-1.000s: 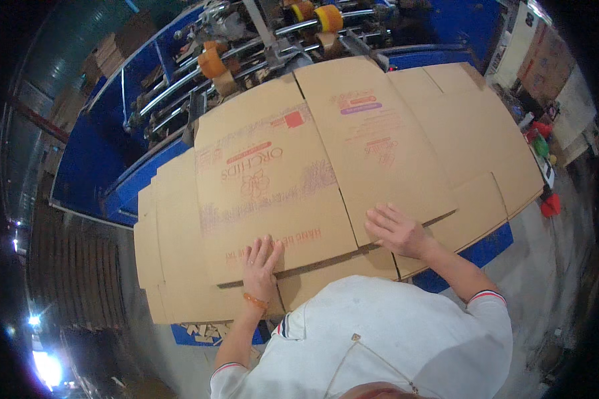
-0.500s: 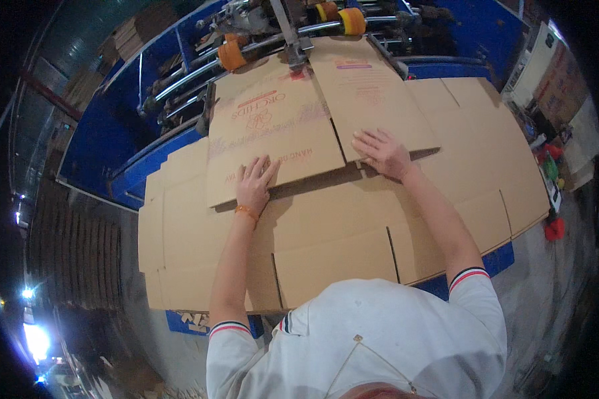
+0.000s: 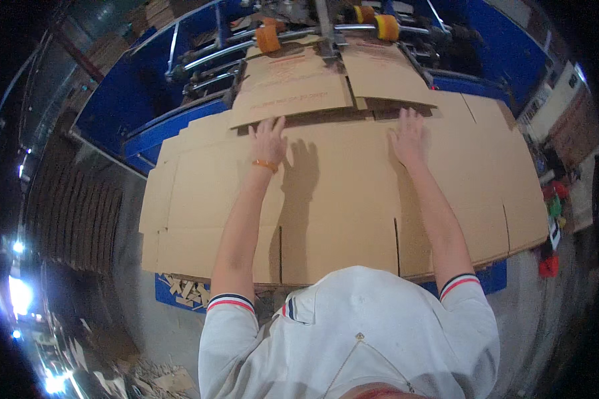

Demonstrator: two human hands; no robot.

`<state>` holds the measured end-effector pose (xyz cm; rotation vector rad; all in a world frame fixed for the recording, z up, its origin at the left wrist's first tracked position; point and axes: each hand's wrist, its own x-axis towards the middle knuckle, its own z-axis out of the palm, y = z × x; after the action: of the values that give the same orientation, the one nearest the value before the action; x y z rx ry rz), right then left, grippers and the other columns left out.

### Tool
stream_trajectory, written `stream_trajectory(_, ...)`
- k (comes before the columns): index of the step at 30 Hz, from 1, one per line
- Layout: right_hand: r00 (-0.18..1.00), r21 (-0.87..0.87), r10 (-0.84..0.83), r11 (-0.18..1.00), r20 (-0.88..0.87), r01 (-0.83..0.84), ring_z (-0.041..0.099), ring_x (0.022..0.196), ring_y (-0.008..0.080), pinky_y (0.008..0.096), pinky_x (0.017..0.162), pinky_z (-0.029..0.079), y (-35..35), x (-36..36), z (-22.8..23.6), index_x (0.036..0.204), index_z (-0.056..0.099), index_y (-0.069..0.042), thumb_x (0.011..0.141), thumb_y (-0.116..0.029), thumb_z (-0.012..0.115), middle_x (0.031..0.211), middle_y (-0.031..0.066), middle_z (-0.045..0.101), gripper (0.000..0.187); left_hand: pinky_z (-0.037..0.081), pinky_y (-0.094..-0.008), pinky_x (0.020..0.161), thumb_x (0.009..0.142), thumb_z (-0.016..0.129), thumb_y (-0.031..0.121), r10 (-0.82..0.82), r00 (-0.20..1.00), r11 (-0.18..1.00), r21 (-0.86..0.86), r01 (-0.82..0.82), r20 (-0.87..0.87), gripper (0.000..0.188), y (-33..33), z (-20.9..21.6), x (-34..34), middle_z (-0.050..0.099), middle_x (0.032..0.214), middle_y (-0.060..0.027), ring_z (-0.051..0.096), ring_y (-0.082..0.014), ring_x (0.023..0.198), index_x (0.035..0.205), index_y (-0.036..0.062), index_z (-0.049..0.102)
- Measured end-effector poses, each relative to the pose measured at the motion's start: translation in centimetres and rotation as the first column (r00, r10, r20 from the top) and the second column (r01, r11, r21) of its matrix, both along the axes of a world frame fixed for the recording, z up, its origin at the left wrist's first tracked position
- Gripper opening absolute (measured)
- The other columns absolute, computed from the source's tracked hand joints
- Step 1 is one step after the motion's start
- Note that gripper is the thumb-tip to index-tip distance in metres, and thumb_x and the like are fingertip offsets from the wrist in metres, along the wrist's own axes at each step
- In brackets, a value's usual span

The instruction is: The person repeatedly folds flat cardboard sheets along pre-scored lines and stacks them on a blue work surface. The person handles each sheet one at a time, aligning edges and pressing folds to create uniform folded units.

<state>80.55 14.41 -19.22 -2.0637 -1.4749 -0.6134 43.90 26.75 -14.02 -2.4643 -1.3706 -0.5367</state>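
A folded brown cardboard carton [image 3: 286, 83] with red print lies partly under the machine's rollers. Its near edge is lifted off the flat cardboard sheets [image 3: 343, 193] below, and a gap shows under its flaps. My left hand [image 3: 268, 141], with an orange band at the wrist, has its fingers stretched out at the carton's near left edge; whether the fingertips touch it I cannot tell. Just short of the right flap's edge, my right hand [image 3: 409, 137] hovers with fingers apart, above or on the sheets. Neither hand grips anything.
A blue machine [image 3: 173, 110] with metal shafts and orange and yellow rollers [image 3: 387, 28] spans the far side. Cardboard scraps [image 3: 183, 291] lie at the near left edge of the sheets. Stacked cardboard [image 3: 73, 213] stands at left; red and green items [image 3: 554, 206] sit at right.
The folded carton has moved away from me, farther under the rollers. My hands, which lay on its panels, now sit at or just short of its near edge.
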Motion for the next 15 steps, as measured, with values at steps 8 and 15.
stream_trajectory(8,0.986,-0.303,0.104,0.943,-0.127,-0.139,0.023,0.142,0.0408,0.0492,0.117,0.018,-8.8,0.1,-0.3,0.141,0.040,-0.002,0.094,-0.030,0.054,0.151,0.0211,0.031,0.057,0.044,-0.0464,0.098,0.087,0.061,0.038,0.651,0.718,0.752,-0.087,-0.653,0.244,0.061,-2.1,-5.3,-23.8,0.063,0.117,-0.0227,0.062,-0.0344,0.108,0.132,-0.0021,0.049)
stream_trajectory(15,0.966,-0.276,0.159,0.937,-0.202,-0.212,0.026,0.140,0.0408,0.0487,0.116,0.022,-9.8,-1.3,1.0,0.139,0.041,0.000,0.093,-0.026,0.058,0.149,0.0233,0.033,0.055,0.051,-0.0447,0.086,0.087,0.059,0.045,0.880,0.457,0.474,-0.288,-0.832,0.128,0.056,-7.3,-6.0,-38.6,0.066,0.110,-0.0242,0.064,-0.0397,0.102,0.117,-0.0019,0.062)
